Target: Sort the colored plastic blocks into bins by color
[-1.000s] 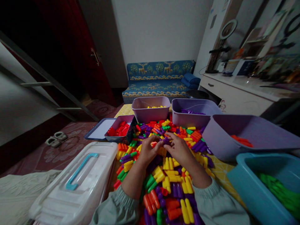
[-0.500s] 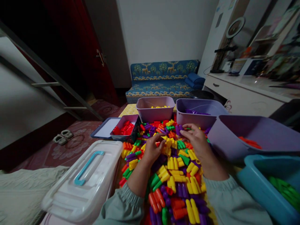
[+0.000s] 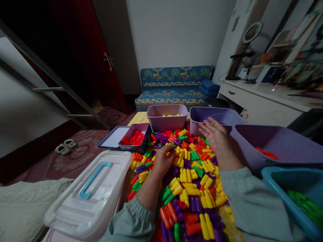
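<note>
A dense heap of bullet-shaped plastic pieces point(image 3: 185, 174) in yellow, purple, red, orange and green covers the low table. My left hand point(image 3: 164, 159) is over the heap's left middle, its fingers curled together; whatever lies between the fingertips is hidden. Further right, my right hand point(image 3: 215, 139) is raised at the front edge of a purple bin point(image 3: 195, 126), fingers extended and apart, with nothing seen in them. Purple pieces point(image 3: 202, 119) lie inside that bin, partly behind the fingertips.
A pinkish bin point(image 3: 168, 125) holds yellow pieces. A shallow box point(image 3: 131, 147) has red ones, and a large purple bin point(image 3: 252, 148) has orange ones. Green pieces lie in a teal bin point(image 3: 271, 176). At the left is a white lidded box point(image 3: 101, 201); behind stands a blue sofa point(image 3: 174, 89).
My right hand has moved from the heap up and right to the purple bin, and its fingers have opened. The purple piece it held has left it. My left hand has barely moved.
</note>
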Demonstrator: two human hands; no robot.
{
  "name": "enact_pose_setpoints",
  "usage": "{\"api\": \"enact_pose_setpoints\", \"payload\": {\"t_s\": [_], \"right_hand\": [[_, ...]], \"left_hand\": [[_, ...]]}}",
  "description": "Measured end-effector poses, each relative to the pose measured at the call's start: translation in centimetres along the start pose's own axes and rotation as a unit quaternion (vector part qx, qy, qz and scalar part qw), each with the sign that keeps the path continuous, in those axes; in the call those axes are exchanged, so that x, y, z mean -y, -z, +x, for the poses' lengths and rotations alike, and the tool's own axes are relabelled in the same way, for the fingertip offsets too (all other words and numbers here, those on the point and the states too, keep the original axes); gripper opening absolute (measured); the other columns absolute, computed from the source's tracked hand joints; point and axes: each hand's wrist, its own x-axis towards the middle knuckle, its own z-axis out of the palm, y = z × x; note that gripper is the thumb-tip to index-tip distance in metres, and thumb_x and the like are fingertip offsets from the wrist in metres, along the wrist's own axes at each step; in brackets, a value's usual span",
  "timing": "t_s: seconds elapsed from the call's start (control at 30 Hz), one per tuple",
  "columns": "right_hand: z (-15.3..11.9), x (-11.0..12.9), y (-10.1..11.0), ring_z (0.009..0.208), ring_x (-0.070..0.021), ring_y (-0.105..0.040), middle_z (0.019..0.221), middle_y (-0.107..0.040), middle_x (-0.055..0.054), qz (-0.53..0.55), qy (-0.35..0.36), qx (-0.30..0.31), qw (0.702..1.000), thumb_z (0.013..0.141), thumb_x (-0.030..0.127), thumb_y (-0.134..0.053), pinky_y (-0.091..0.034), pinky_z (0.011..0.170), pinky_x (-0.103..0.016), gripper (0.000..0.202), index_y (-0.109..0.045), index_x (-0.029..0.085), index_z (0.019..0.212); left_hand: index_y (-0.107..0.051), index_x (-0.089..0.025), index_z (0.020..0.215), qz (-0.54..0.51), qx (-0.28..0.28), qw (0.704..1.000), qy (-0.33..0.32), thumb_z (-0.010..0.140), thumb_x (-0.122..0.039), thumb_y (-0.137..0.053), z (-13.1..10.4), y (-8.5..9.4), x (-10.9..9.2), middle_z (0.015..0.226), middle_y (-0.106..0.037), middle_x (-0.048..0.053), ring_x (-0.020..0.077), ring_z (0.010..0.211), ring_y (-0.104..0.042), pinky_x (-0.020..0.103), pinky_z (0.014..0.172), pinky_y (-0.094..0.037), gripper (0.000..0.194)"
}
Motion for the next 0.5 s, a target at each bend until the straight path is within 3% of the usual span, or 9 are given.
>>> {"api": "enact_pose_setpoints", "payload": {"t_s": [0.1, 0.2, 0.3, 0.4, 0.5], "right_hand": [[-2.2, -1.0, 0.4, 0.092, -0.0201, -0.069, 0.101, -0.071, -0.007, -0.113, -0.021, 0.047, 0.992, 0.067, 0.035, -0.072, -0.054, 0.074, -0.031, 0.034, -0.065, 0.019, 0.096], [-4.0, -2.7, 1.0, 0.085, -0.022, -0.069, 0.089, -0.073, -0.009, -0.249, 0.007, 0.099, 0.963, 0.07, 0.038, -0.069, -0.054, 0.079, -0.037, 0.028, -0.068, 0.017, 0.089], [-5.6, -4.5, 1.4, 0.089, -0.024, -0.069, 0.094, -0.074, -0.01, -0.403, 0.055, 0.14, 0.903, 0.074, 0.029, -0.064, -0.052, 0.087, -0.042, 0.021, -0.07, 0.017, 0.091], [-7.3, -5.8, 1.4, 0.106, -0.0276, -0.065, 0.114, -0.069, -0.013, -0.515, 0.085, 0.171, 0.836, 0.076, 0.025, -0.065, -0.047, 0.097, -0.046, 0.037, -0.067, 0.017, 0.111], [-8.4, -6.4, 1.0, 0.12, -0.0308, -0.056, 0.126, -0.063, -0.016, -0.564, 0.105, 0.189, 0.797, 0.077, 0.026, -0.066, -0.042, 0.103, -0.05, 0.049, -0.061, 0.016, 0.124]], "left_hand": [[-0.07, -0.018, 0.091, 0.056, 0.008, 0.998, -0.003, 0.084, -0.014, -0.057, 0.2, 0.2, -0.5, 0.089, -0.072, 0.006, 0.0181, 0.084, -0.067, 0.029, 0.076, -0.052, 0.015], [-0.07, -0.017, 0.091, 0.134, 0.007, 0.991, 0.029, 0.084, -0.016, -0.057, 0.3, 0.5, -1.1, 0.094, -0.069, 0.009, 0.0198, 0.087, -0.065, 0.03, 0.077, -0.051, 0.015], [-0.071, -0.018, 0.095, 0.204, 0.014, 0.976, 0.075, 0.085, -0.021, -0.056, 0.1, 0.7, -1.6, 0.096, -0.068, 0.01, 0.0216, 0.087, -0.065, 0.03, 0.073, -0.049, 0.018], [-0.07, -0.02, 0.104, 0.234, 0.043, 0.967, 0.088, 0.084, -0.026, -0.058, -0.3, 0.7, -1.7, 0.098, -0.069, 0.01, 0.0225, 0.086, -0.066, 0.029, 0.07, -0.049, 0.024], [-0.065, -0.022, 0.116, 0.213, 0.079, 0.972, 0.061, 0.08, -0.024, -0.059, -0.4, 0.7, -1.5, 0.107, -0.068, 0.01, 0.0228, 0.089, -0.066, 0.03, 0.075, -0.05, 0.036]]}}
